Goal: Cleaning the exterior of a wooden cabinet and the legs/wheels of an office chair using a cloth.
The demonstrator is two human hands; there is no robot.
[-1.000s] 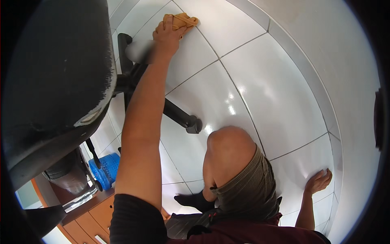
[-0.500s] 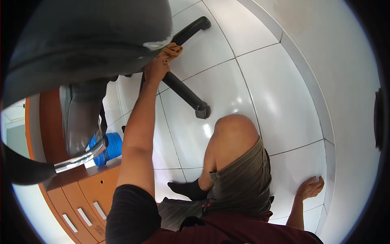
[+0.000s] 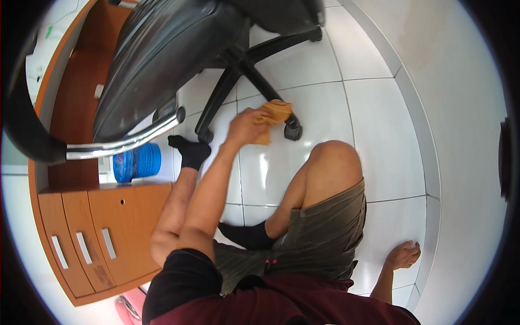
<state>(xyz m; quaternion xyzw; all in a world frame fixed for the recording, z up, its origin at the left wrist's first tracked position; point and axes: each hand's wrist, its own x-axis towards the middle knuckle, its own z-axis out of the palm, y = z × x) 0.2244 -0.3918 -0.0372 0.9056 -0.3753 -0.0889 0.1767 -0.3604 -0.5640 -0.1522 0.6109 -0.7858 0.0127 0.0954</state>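
Note:
My left hand (image 3: 246, 125) is stretched forward and grips an orange cloth (image 3: 275, 114), pressed against the black leg of an office chair's base (image 3: 254, 73) near one castor (image 3: 293, 131). My right hand (image 3: 403, 254) rests flat on the white tiled floor (image 3: 379, 135) at the lower right, fingers spread, holding nothing. I sit on the floor in grey shorts and black socks, with one knee (image 3: 336, 157) raised between the two hands.
The black office chair seat (image 3: 162, 49) hangs over the upper left. A wooden drawer unit (image 3: 103, 238) stands at the left, with a blue container (image 3: 138, 161) on the floor beside it. A pale wall with skirting (image 3: 433, 162) runs along the right.
My left hand with the cloth has pulled back from the far tile to the chair's base leg. The view swung left, showing the drawers. My right hand stays flat on the floor.

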